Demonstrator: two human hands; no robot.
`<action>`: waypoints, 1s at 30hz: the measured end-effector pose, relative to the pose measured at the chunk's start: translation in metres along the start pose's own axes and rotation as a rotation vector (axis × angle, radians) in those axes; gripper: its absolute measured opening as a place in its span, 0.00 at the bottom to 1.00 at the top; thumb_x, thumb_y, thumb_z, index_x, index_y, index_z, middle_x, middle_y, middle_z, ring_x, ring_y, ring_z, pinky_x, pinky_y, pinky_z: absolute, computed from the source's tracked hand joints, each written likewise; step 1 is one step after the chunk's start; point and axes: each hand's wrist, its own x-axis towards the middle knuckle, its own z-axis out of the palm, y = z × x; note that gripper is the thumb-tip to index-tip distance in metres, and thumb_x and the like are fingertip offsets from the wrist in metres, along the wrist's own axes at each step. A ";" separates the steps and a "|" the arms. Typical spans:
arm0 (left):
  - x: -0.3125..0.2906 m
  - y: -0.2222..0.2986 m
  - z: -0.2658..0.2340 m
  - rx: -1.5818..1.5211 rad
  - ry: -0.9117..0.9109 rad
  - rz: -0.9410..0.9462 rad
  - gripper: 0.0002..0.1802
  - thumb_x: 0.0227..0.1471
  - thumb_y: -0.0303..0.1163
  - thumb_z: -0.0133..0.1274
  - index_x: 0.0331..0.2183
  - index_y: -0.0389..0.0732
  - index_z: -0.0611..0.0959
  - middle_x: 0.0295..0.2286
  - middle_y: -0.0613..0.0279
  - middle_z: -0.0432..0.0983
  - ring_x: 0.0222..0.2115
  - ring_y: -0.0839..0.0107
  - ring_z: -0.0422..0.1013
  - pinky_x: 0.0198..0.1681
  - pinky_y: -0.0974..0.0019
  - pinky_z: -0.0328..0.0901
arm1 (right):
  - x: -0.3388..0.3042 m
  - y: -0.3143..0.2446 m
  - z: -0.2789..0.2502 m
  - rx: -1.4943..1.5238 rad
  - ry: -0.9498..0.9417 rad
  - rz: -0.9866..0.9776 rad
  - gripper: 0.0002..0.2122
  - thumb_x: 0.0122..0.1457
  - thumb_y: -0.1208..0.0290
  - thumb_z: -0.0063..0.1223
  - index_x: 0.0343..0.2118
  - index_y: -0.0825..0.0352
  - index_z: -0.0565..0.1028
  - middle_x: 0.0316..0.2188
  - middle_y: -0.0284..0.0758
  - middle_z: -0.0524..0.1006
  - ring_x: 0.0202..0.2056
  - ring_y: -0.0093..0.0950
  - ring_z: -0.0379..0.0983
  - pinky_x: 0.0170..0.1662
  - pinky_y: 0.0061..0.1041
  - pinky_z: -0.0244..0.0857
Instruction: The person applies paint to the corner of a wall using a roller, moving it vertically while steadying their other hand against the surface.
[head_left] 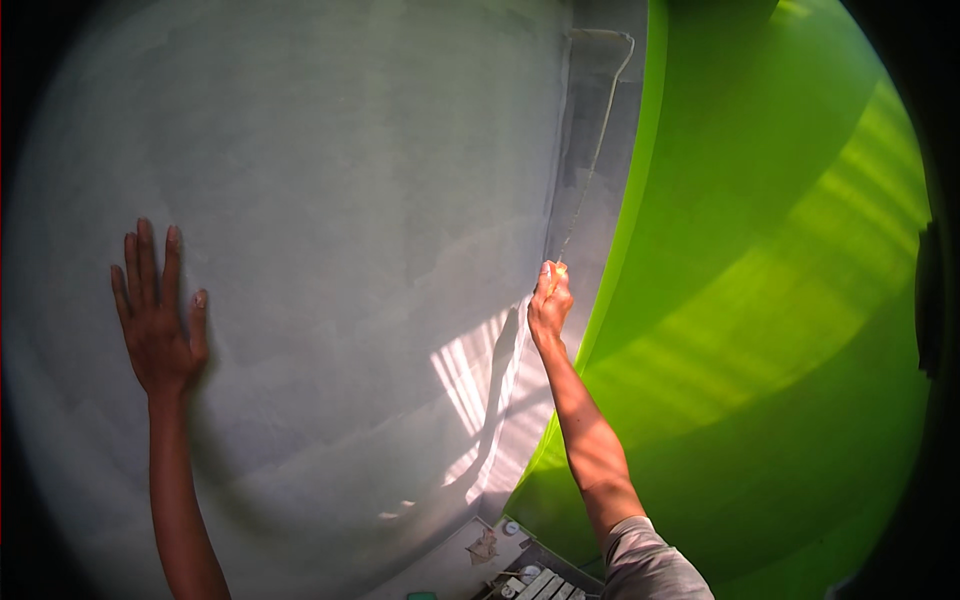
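Note:
My left hand (160, 335) lies flat with fingers spread against the pale grey wall (360, 180), holding nothing. Closed around the handle of a paint roller, my right hand (549, 305) is raised near the corner. The roller's long thin wire frame (602, 125) runs upward from my fist and bends left at the top. Its head end is up on a narrow grey strip of wall (590, 215) beside the green wall (760, 230). The handle is mostly hidden in my fingers, and the roller sleeve is hard to make out.
The green wall fills the right side, striped with sunlight. At the bottom, low down, are a white slatted thing (545, 585), small round containers (511, 527), a crumpled brownish piece (483, 546) and a green object (421, 596). A dark shape (928, 300) stands at the right rim.

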 end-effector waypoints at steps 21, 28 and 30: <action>0.002 -0.004 0.004 0.056 0.050 0.046 0.34 0.66 0.44 0.41 0.72 0.59 0.58 0.73 0.68 0.47 0.74 0.64 0.41 0.75 0.46 0.36 | -0.077 0.074 0.005 0.009 0.000 0.105 0.16 0.70 0.72 0.50 0.55 0.77 0.71 0.46 0.52 0.82 0.50 0.42 0.80 0.53 0.34 0.70; 0.002 -0.005 0.005 0.049 0.059 0.048 0.34 0.66 0.45 0.41 0.71 0.59 0.60 0.73 0.67 0.48 0.73 0.63 0.43 0.75 0.44 0.37 | -0.101 0.084 0.004 -0.075 -0.044 0.190 0.16 0.70 0.72 0.51 0.55 0.78 0.71 0.42 0.52 0.83 0.47 0.43 0.82 0.52 0.35 0.71; 0.002 -0.005 0.005 0.035 0.060 0.052 0.33 0.66 0.45 0.41 0.71 0.59 0.61 0.72 0.67 0.49 0.73 0.63 0.43 0.75 0.44 0.37 | -0.087 0.082 0.006 -0.065 0.018 0.073 0.16 0.70 0.70 0.51 0.54 0.77 0.72 0.40 0.51 0.83 0.44 0.43 0.82 0.49 0.36 0.72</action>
